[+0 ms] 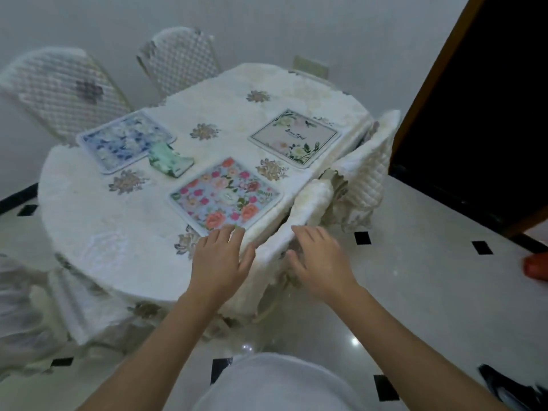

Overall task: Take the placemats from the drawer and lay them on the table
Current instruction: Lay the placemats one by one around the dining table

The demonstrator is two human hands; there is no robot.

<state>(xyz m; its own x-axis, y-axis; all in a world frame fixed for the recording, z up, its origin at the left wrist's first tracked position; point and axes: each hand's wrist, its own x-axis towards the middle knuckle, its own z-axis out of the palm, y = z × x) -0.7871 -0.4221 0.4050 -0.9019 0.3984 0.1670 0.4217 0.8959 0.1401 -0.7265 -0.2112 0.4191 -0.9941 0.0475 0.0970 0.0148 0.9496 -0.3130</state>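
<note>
Now: Three Placemats Down, Both Hands at the Near Edge

Already three placemats lie flat on the round desk (89, 232), which is draped in a white cloth with scattered floral motifs. The pink-flowered placemat (226, 196) sits nearest the person, close to the desk's near edge. The blue-flowered placemat (126, 141) lies on the far left side, and the cream placemat (294, 137), bordered with leaves and printed with script lettering, lies on the far right. All three are well apart from one another. A small green floral object (169, 162) rests between the blue and pink mats, touching a corner of the blue one; the view is too soft to say what it is.

The left hand (220, 259) has its grip loosely spread, fingertips resting on the near edge of the pink-flowered placemat, holding nothing closed. The right hand (318, 262) is also open, its fingers curved against the white cover of a chair (308, 209) pushed in at the desk's right side, gripping nothing that can be made out. Two quilted white chairs (178, 59) stand behind the desk. The floor (430, 292) is pale tile with small black squares.
</note>
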